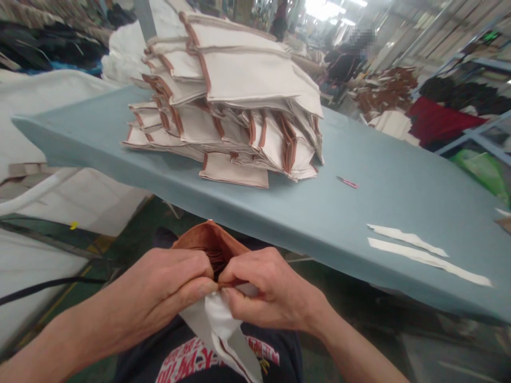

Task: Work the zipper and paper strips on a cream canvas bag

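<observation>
Fingers [199, 271] of left hand [159, 282], right hand [267, 282] clenched on tan-lined cloth pouch [211, 239], long axis pointing forward.

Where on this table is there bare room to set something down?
The widest bare patch of the blue-grey table cover lies between the stacked canvas pieces with brown trim and the white strips, around a small pink tool. A narrower band runs along the near edge; the stack crowds the left half.

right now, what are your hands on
Left hand, right hand: both pinching tan-and-white fabric piece at lap. Cream fabric stack ahead on blue-grey table, not in the way.
</observation>
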Tool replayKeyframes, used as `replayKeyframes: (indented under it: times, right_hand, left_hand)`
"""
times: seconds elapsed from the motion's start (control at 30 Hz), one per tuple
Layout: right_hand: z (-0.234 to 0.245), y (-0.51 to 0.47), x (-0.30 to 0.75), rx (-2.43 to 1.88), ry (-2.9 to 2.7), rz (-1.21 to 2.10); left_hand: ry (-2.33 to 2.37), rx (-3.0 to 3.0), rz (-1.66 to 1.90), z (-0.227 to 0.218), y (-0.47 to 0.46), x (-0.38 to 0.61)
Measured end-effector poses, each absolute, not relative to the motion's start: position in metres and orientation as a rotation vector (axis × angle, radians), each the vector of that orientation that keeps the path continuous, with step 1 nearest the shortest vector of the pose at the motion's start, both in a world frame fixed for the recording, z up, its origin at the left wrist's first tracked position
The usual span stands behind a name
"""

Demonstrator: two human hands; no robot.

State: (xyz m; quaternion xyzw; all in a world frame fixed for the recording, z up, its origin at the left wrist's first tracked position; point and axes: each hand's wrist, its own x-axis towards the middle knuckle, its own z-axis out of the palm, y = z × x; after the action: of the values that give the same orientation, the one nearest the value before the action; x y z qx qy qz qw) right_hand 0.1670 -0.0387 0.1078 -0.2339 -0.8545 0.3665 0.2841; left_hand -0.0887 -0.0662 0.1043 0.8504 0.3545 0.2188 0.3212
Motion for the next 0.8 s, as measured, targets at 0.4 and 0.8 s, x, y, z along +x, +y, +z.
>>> replayKeyframes:
  times: [0.4,0.8]
  right_hand:
    - [0.102,-0.042,0.175,-0.771,-2.379,0.735]
    - [0.094,-0.051,0.179,-0.726,-2.289,0.812]
  left_hand:
    - [1.098,2.118,0.643,0.113,-0.07,-0.054]
    - [0.872,1.511,0.301,0.103,-0.06,-0.058]
